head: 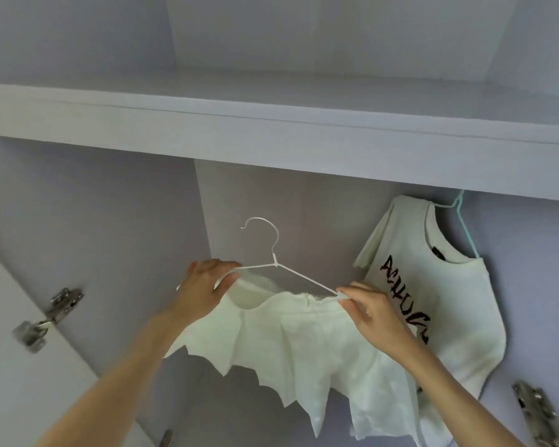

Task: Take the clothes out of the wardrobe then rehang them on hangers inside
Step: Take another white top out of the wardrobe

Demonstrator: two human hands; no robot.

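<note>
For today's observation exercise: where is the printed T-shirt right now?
In the head view, the printed T-shirt hangs at the right, on a pale green hanger under the wardrobe shelf, just beyond the right hand.

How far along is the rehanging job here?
Done: one printed T-shirt already hangs on a pale green hanger under the shelf. In hand: the left hand and right hand hold a white garment at the arms of a white hanger, fitting it on. Left: hooking that hanger up inside the wardrobe. Any further clothes are out of view.
</note>
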